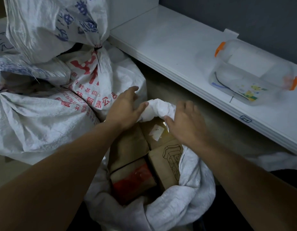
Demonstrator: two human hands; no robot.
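Sack point(186, 197), white woven plastic, stands open on the floor directly below the person, mouth up, rim rolled down. Inside the sack are brown cardboard boxes point(127, 144), packed tight. One has red tape point(132, 179) on the near side, one a line drawing point(171, 157) against the sack's right wall, one a white label point(156, 131) at the far side. Left hand point(126, 109) is at the sack's far-left rim, fingers straight and spread, thumb touching the rolled fabric, gripping nothing. Right hand point(186, 120) is on the far-right rim, thumb against the fabric; fingers are blurred, can't tell if they pinch it. Just left of the sack: tied sacks point(44, 117) with red print, piled up. A blue-printed sack point(49, 25) sits on top of them, neck closed with a black tie point(98, 48). Right of the sack: white shelf point(161, 39). On it, well apart from the sack, is a clear plastic tub point(251, 77) with orange clips.
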